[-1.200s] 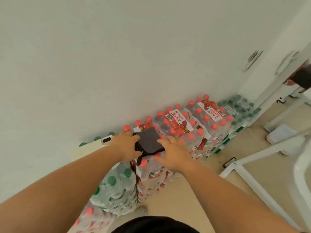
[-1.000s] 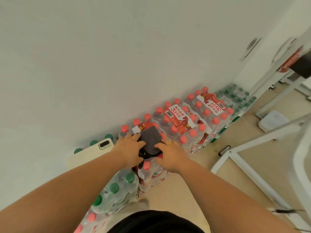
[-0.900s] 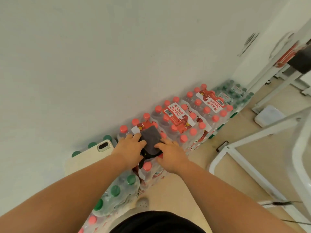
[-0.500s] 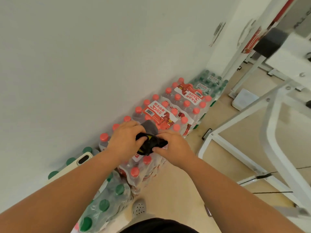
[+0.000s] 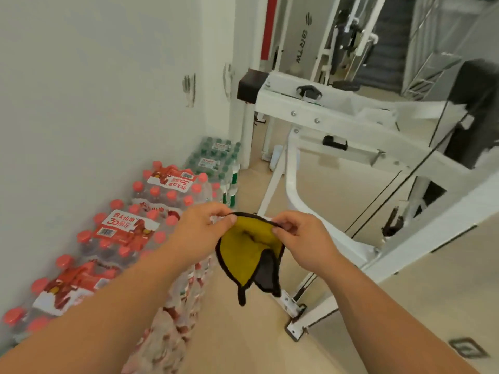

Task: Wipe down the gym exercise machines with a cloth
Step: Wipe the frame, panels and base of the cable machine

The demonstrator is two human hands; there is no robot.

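A cloth, yellow on one side and dark grey on the other with a black edge, hangs in the air in front of me. My left hand pinches its upper left edge and my right hand pinches its upper right edge, spreading it between them. A white gym machine with black pads stands to the right and beyond the cloth, apart from it.
Shrink-wrapped packs of red-capped water bottles are stacked along the white wall on the left, with green-capped packs farther back. The machine's white base frame runs across the beige floor just under my hands.
Both hands lifted the folded dark cloth off the bottle packs and opened it out, showing its yellow side. My view turned right toward the gym machine.
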